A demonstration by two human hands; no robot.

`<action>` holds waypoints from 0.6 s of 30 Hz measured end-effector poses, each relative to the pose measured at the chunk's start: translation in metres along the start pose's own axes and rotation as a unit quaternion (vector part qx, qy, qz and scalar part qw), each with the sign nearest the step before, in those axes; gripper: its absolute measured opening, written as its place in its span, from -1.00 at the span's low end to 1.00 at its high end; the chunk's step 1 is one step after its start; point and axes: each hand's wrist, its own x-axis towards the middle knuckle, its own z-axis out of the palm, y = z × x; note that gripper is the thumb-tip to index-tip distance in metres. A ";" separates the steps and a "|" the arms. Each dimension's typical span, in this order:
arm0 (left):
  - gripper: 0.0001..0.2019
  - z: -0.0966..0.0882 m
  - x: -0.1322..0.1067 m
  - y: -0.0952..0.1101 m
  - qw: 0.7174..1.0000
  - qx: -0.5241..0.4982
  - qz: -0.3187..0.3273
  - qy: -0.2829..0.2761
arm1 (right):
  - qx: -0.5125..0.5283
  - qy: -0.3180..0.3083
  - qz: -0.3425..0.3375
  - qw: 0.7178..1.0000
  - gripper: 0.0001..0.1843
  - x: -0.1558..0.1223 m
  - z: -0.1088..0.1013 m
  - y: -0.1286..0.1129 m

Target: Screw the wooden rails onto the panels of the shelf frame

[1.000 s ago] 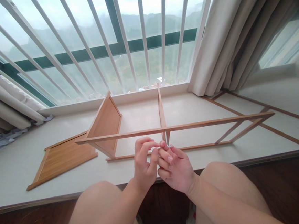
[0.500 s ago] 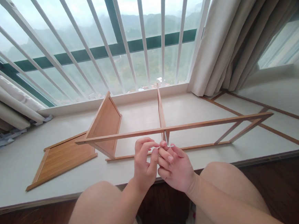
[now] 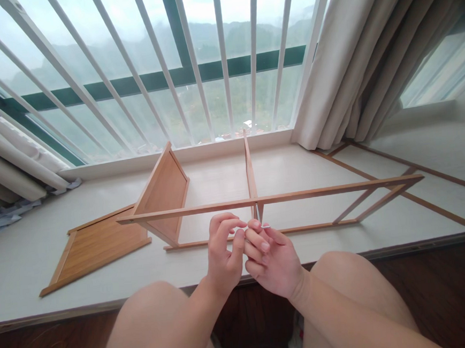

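A thin metal hex key (image 3: 258, 212) stands upright against the underside of the long wooden rail at its middle joint, its bent end low among my fingers. My right hand (image 3: 275, 262) is closed around that bent end, palm turned up and fingers curled. Close beside it, my left hand (image 3: 225, 252) has its thumb and index finger in a pinch by the right fingertips; whatever lies between them is hidden. The wooden frame (image 3: 318, 192) lies on its side just beyond both hands, with a panel (image 3: 164, 184) at its left end and a crosspiece (image 3: 250, 167) in the middle.
A separate wooden panel (image 3: 101, 246) lies flat at the left on the white ledge (image 3: 217, 180). Another wooden frame (image 3: 431, 201) lies at the right, near the curtain (image 3: 330, 80). Barred window behind. My knees (image 3: 356, 287) flank the hands below the ledge edge.
The hex key has turned slightly, so its bent end sits at a different angle by my right fingers. Both hands and the frame stay almost where they were.
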 end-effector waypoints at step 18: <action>-0.87 -0.001 -0.001 -0.002 1.000 -0.007 -0.004 -0.006 | -0.028 0.000 0.002 1.000 -0.87 0.000 0.003 -0.001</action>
